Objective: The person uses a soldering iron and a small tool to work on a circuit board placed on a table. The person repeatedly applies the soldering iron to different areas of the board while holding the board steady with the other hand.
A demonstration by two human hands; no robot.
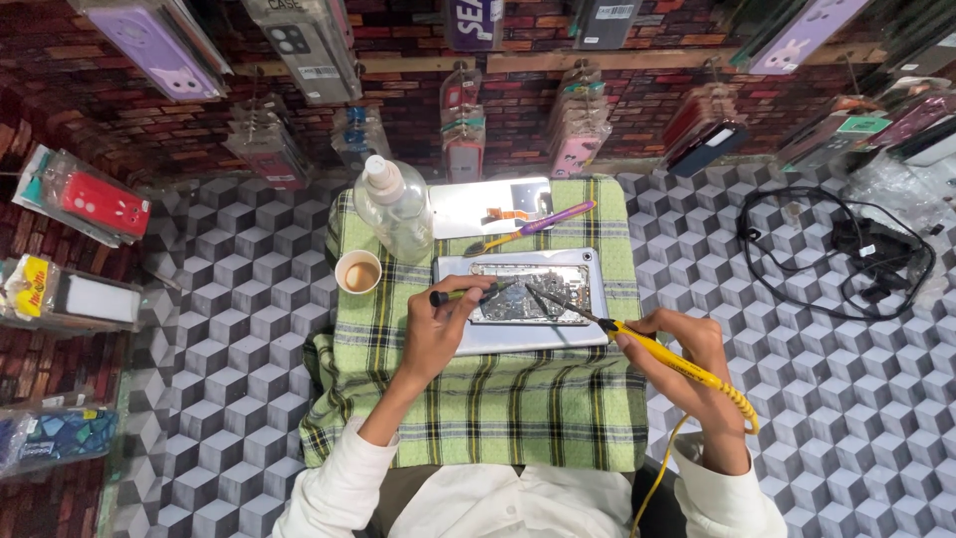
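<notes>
Two hands work over an opened device (530,292) lying flat on a checked cloth (478,399): left hand (435,334) clamped on a dark-handled tool (468,293), right hand (697,369) pen-gripping a yellow soldering iron (677,364), both tips meeting inside, just beyond each grip.

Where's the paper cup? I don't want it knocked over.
In the head view the paper cup stands on the checked cloth, left of the opened phone, just below the clear bottle.

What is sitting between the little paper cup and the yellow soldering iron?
In the head view, between the paper cup and the yellow soldering iron lie the left hand, its black tool and the opened device.
</notes>
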